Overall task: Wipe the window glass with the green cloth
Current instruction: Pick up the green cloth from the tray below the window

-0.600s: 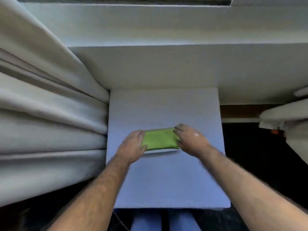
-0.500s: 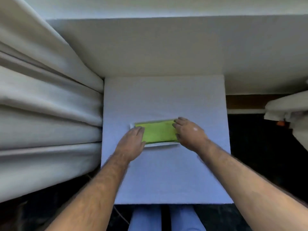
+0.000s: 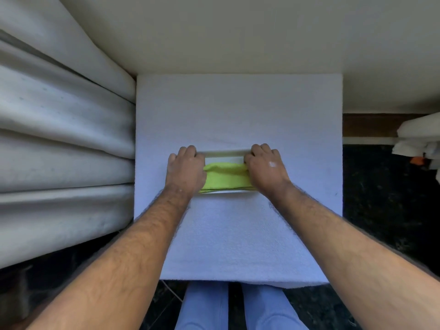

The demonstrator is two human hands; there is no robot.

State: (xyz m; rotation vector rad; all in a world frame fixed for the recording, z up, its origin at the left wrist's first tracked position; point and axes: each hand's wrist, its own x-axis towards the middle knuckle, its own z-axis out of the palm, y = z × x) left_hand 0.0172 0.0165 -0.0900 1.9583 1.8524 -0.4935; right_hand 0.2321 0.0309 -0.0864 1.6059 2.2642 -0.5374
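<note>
Blue trouser legs (image 3: 226,306) are showing at the bottom centre of the frame, standing on a dark speckled floor (image 3: 385,198) that is running along the right and lower left. Just above them, a white table (image 3: 238,246) with a finely textured top is filling the middle of the frame, its far edge meeting a cream wall (image 3: 238,32) that is spreading across the top. Two bare forearms are reaching up from the lower corners over this surface. At the table's centre, the left hand (image 3: 185,169) is curling its fingers over the left end of the green cloth (image 3: 226,177), and the right hand (image 3: 267,167) is curling over the right end, both gripping it. The cloth is lying folded between the hands on a shallow white tray (image 3: 223,158), whose far rim is showing just beyond the knuckles. Pale curtain folds (image 3: 59,139) are hanging down the left side of the frame. At the right edge, white bundled items (image 3: 419,136) are sitting near a brown skirting strip (image 3: 369,125).
</note>
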